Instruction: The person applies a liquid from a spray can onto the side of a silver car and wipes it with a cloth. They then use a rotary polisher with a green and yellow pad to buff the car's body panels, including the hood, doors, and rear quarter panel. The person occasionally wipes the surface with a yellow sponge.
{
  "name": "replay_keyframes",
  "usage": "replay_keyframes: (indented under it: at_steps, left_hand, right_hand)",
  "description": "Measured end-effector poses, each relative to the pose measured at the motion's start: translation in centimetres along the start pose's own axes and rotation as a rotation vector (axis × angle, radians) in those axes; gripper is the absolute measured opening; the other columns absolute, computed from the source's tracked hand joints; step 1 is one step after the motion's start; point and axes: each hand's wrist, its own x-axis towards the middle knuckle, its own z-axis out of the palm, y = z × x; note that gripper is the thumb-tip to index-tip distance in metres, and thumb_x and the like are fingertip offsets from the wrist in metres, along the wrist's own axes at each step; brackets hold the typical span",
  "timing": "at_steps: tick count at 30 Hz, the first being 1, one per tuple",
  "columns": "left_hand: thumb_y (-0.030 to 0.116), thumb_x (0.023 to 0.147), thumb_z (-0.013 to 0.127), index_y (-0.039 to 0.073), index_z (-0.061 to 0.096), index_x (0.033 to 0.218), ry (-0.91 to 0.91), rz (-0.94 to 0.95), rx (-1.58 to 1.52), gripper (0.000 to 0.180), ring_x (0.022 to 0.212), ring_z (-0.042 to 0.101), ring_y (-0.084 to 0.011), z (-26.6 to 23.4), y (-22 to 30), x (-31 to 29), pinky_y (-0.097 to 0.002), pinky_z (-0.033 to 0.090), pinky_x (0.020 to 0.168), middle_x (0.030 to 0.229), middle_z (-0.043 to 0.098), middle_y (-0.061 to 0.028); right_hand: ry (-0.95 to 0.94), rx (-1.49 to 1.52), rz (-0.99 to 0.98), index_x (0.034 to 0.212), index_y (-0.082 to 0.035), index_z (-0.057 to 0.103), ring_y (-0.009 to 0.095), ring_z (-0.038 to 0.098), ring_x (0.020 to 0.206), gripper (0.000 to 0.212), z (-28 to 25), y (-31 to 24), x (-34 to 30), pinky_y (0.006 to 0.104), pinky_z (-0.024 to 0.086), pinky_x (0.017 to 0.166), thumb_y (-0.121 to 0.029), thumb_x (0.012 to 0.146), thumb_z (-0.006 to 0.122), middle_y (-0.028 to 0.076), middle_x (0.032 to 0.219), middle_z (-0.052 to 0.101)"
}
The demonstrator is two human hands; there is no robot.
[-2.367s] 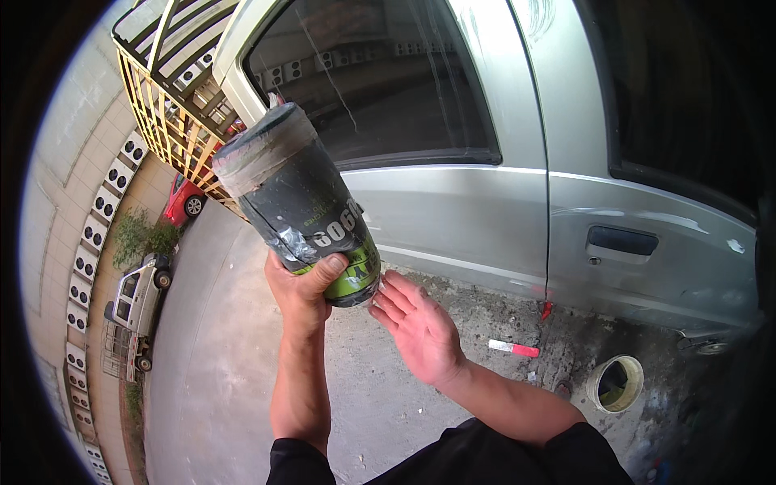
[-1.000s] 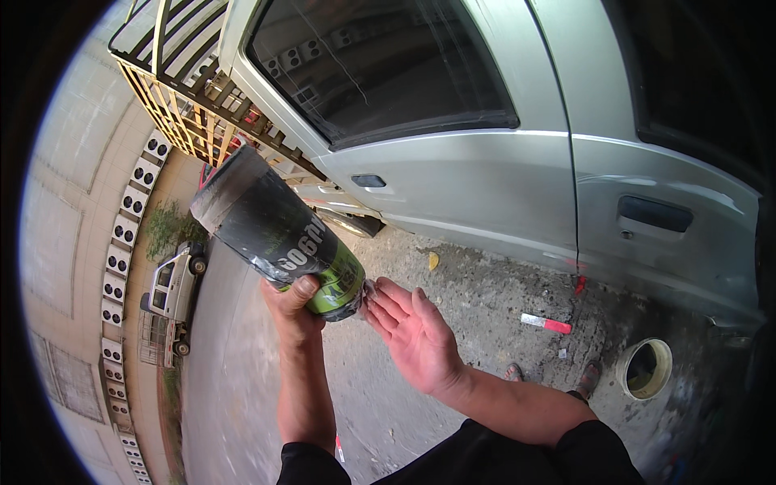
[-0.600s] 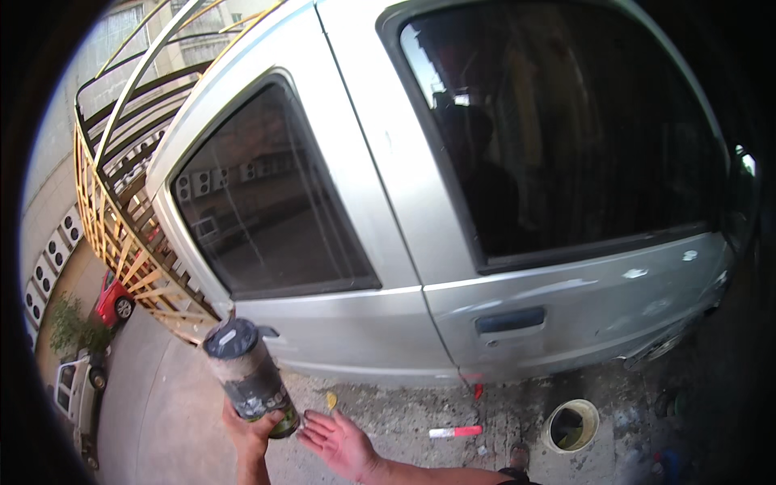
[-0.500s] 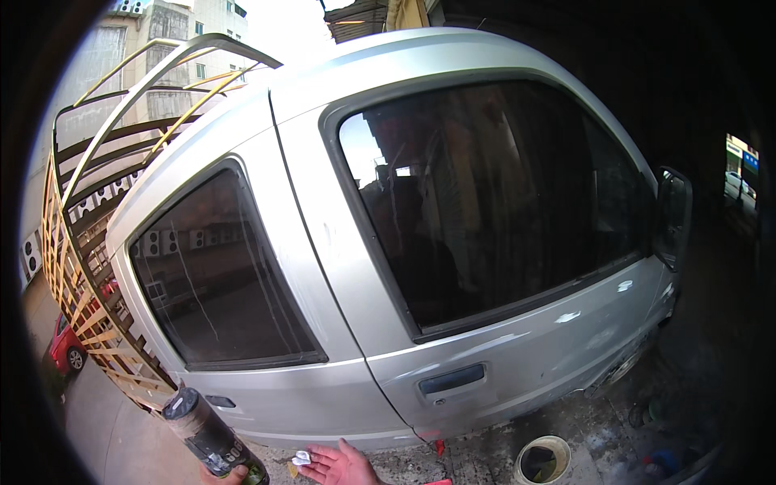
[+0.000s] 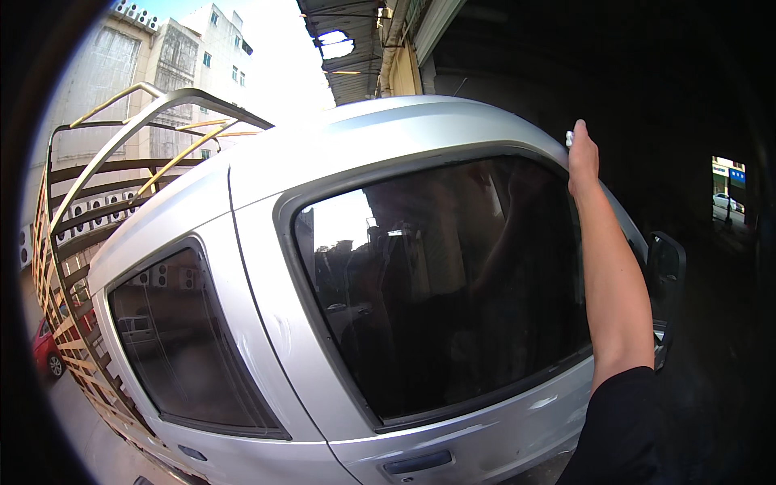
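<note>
Small white soft-looking lump [image 5: 570,139] is up at the fingers of the right hand [image 5: 584,160], right by the upper front edge of the silver metal truck cab [image 5: 356,129]. Can't tell if it's pinched or just sitting on the fingers, or whether it's touching paint. Left hand's out of view, so no clue there. Bare forearm [image 5: 612,279] crosses the dark-tinted front window [image 5: 453,299], near the black side mirror [image 5: 668,263].
</note>
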Motion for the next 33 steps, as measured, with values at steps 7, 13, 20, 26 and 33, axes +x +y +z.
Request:
replay_keyframes:
  at_steps: [7, 13, 20, 26, 33]
  left_hand:
    - [0.022, 0.091, 0.073, 0.002, 0.064, 0.117, 0.047, -0.009, -0.021, 0.034, 0.082, 0.068, -0.0238, -3.2, -2.7, 2.3, -0.0376, 0.059, 0.064, 0.098, 0.068, -0.0127]
    - [0.021, 0.088, 0.076, 0.002, 0.065, 0.115, 0.151, -0.001, -0.122, 0.035, 0.083, 0.069, -0.0237, -11.1, -6.6, 5.8, -0.0377, 0.059, 0.067, 0.098, 0.069, -0.0116]
    - [0.013, 0.084, 0.077, -0.002, 0.066, 0.121, 0.281, 0.006, -0.094, 0.042, 0.089, 0.069, -0.0216, -21.7, -8.0, 14.2, -0.0361, 0.058, 0.076, 0.106, 0.071, -0.0105]
    - [0.01, 0.086, 0.072, 0.0, 0.065, 0.125, 0.471, -0.056, -0.15, 0.041, 0.087, 0.07, -0.0221, -31.8, -9.8, 14.9, -0.037, 0.059, 0.076, 0.103, 0.071, -0.0095]
    - [0.008, 0.087, 0.072, 0.001, 0.065, 0.124, 0.726, -0.174, -0.16, 0.038, 0.088, 0.071, -0.0231, -39.5, -11.5, 9.6, -0.0376, 0.06, 0.077, 0.103, 0.071, -0.0095]
  right_hand:
    - [-0.451, -0.153, -0.64, 0.138, 0.005, 0.058, 0.046, 0.054, 0.13, 0.061, 14.6, -4.8, -15.2, 0.0448, 0.041, 0.112, -0.044, 0.107, 0.039, 0.029, 0.135, 0.062]
    - [-0.589, 0.175, -0.671, 0.14, 0.008, 0.056, 0.042, 0.056, 0.132, 0.064, 24.2, -11.8, -31.3, 0.0425, 0.041, 0.113, -0.045, 0.108, 0.039, 0.029, 0.139, 0.061]
    - [-0.712, -0.442, -0.955, 0.131, 0.009, 0.061, 0.04, 0.052, 0.134, 0.062, 42.2, -19.6, -53.1, 0.0465, 0.036, 0.117, -0.045, 0.106, 0.042, 0.027, 0.135, 0.062]
    - [-0.895, -0.316, -1.097, 0.154, 0.008, 0.036, 0.035, 0.024, 0.156, 0.08, 56.7, -25.1, -74.4, 0.0456, 0.016, 0.129, -0.054, 0.105, 0.042, 0.024, 0.163, 0.033]
    - [-1.193, -0.052, -1.238, 0.159, 0.003, 0.028, 0.032, 0.017, 0.158, 0.08, 62.9, -30.2, -95.2, 0.0432, 0.012, 0.13, -0.054, 0.105, 0.041, 0.021, 0.169, 0.023]
